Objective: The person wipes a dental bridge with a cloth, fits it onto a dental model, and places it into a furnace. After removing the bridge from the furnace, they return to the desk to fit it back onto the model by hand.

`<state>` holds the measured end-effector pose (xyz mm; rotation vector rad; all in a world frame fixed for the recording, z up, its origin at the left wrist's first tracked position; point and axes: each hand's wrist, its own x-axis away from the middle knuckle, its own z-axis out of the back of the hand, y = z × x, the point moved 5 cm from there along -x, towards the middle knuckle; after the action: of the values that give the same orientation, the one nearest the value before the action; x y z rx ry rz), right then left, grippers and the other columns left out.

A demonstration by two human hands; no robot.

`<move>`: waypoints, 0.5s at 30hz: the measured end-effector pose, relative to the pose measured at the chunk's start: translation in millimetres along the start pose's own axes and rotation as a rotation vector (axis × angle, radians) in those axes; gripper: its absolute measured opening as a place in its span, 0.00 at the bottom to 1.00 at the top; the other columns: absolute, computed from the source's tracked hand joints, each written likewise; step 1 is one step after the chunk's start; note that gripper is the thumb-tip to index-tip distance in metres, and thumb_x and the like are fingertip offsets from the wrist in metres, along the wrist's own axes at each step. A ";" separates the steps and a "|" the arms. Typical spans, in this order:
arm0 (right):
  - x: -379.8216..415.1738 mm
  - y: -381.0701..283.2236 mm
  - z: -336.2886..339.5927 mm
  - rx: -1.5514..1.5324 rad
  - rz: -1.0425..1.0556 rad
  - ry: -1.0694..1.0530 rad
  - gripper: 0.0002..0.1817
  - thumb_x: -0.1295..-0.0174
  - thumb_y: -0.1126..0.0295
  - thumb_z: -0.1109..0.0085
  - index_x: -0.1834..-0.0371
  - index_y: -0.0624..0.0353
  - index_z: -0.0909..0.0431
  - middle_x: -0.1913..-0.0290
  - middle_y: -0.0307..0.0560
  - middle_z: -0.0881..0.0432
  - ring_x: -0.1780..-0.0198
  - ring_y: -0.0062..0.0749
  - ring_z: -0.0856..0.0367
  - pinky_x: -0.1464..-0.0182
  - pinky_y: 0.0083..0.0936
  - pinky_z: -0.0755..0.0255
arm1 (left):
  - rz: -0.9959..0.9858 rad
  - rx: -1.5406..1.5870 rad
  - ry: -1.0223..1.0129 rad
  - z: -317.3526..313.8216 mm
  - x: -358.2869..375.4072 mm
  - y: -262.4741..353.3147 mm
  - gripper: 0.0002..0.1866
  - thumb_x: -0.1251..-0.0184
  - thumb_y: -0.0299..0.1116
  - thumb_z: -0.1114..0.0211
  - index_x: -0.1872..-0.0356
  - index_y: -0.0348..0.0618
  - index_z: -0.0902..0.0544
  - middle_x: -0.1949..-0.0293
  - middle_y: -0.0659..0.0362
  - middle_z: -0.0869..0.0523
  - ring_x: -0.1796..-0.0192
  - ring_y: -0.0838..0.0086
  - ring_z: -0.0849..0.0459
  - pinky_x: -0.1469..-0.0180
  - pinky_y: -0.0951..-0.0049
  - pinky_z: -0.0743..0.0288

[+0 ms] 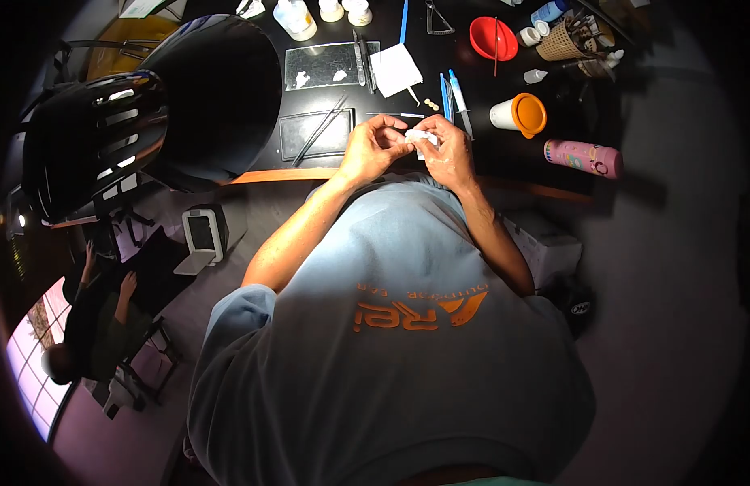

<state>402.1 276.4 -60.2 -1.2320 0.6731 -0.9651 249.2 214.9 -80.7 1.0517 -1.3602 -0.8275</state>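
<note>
At the front edge of the black table, my right hand (448,155) pinches a small white lump (424,138) whose exact kind I cannot make out. My left hand (373,151) comes in from the other side with curled fingers, thumb and fingertip against the same lump. Just left of my hands, tweezers (320,130) lie across a flat dark tray (292,134). Behind my fingers are a slim white-tipped tool (411,115) and small beige pieces (432,104). Blue-handled tools (446,99) rest close behind my right hand.
A large black lamp shade (221,97) looms at left. Farther back are a clear slab (318,61) with white dabs, a white pad (397,70) and a red bowl (482,40). An orange-lidded cup (506,116) and pink bottle (584,158) stand right. Another person (112,332) sits lower left.
</note>
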 end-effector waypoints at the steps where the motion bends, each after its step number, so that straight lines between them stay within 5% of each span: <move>1: -0.4 5.1 -0.3 -0.045 -0.001 0.010 0.05 0.34 0.73 0.33 0.61 0.63 0.18 0.68 0.42 0.13 0.67 0.21 0.16 0.63 0.22 0.23 | 0.005 0.008 -0.002 0.5 0.8 0.7 0.21 0.36 0.26 0.22 0.45 0.36 0.20 0.65 0.62 0.11 0.63 0.83 0.14 0.62 0.81 0.21; 15: 5.0 14.7 -3.4 -0.167 -0.093 -0.009 0.07 0.37 0.74 0.29 0.61 0.65 0.17 0.66 0.44 0.12 0.65 0.21 0.14 0.62 0.21 0.21 | -0.198 -0.264 0.045 -1.8 10.3 23.4 0.20 0.38 0.22 0.23 0.46 0.37 0.19 0.65 0.59 0.11 0.61 0.78 0.11 0.51 0.73 0.16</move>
<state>405.1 271.0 -74.8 -1.4241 0.7059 -0.9947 249.0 213.6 -55.0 0.9998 -1.0854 -1.0916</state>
